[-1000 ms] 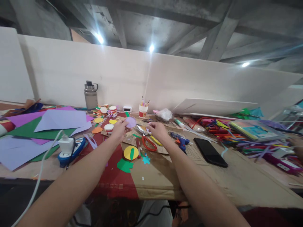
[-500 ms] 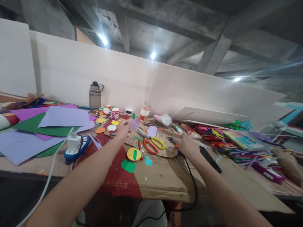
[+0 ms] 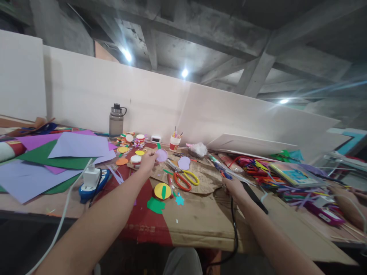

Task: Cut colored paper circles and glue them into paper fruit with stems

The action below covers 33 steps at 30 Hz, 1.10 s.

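My left hand (image 3: 148,161) pinches a round purple paper disc (image 3: 161,155) by its edge, with a green paper strip sticking up at its top. My right hand (image 3: 233,186) is closed around a blue hot glue gun (image 3: 226,174), its nozzle pointing away to the upper left and a black cord (image 3: 233,225) hanging below. Between the hands lie scissors (image 3: 183,179) with one red and one yellow handle loop. Behind them is a purple scalloped paper piece (image 3: 184,163). Nearer me sit a yellow disc (image 3: 162,191) with a green strip, a green scrap (image 3: 156,205) and a blue star (image 3: 179,200).
A power strip (image 3: 93,185) with a white plug and coloured paper sheets (image 3: 31,179) are at left. A bottle (image 3: 116,122) and a pencil cup (image 3: 175,143) stand at the back. Craft sticks, a black phone-like slab (image 3: 255,198) and another person's hand (image 3: 351,202) are at right.
My right hand has lifted the glue gun off the cardboard and shifted right and toward me. My left hand still holds the purple disc, in nearly the same place.
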Tool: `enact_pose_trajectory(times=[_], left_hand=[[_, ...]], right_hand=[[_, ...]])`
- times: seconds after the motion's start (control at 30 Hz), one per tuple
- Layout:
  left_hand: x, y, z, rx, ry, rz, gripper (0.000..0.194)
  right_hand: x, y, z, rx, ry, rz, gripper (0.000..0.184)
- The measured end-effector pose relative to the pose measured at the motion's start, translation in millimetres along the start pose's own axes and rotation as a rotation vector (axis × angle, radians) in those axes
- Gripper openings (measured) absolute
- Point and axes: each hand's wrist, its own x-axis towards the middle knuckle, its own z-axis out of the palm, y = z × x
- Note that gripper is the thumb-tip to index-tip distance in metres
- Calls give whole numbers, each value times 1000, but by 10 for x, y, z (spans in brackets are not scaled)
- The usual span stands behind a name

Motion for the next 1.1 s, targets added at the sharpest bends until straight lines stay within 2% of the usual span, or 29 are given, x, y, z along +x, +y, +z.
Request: enact_pose_trajectory(times=[0.1, 0.23, 0.3, 0.37, 0.4, 0.47, 0.6, 0.77, 0.87, 1.0, 1.1], left_hand=[[9, -24, -1, -11, -14, -32, 8], [12, -5, -15, -36, -27, -38, 9], [18, 14, -30, -44, -25, -39, 10], [25, 31, -46, -51, -21, -41, 11], [30, 37, -52, -53, -17, -42, 11], [37, 47, -60, -59, -11, -44, 11], [44, 57, -49, -77, -2, -53, 9], [23, 56, -7, -98, -9, -46, 9], [2, 50, 8, -83, -3, -26, 9], [-19, 49, 19, -48, -7, -4, 9], [-30, 55, 27, -32, -8, 11, 11]], right_hand=[[-14, -122, 14, 64, 43, 60, 13], [-88, -505, 217, 227, 37, -85, 28], [-196, -760, 404, 347, -51, -160, 32], [-345, -995, 615, 479, -219, -189, 38], [-425, -1088, 718, 531, -320, -196, 40], [-572, -1194, 892, 578, -423, -224, 38], [-739, -1121, 1043, 528, -517, -230, 35], [-778, -976, 969, 524, -581, -248, 36], [-796, -979, 953, 436, -588, -356, 35], [-830, -975, 986, 230, -488, -571, 34], [-853, -945, 1004, 115, -484, -645, 34]])
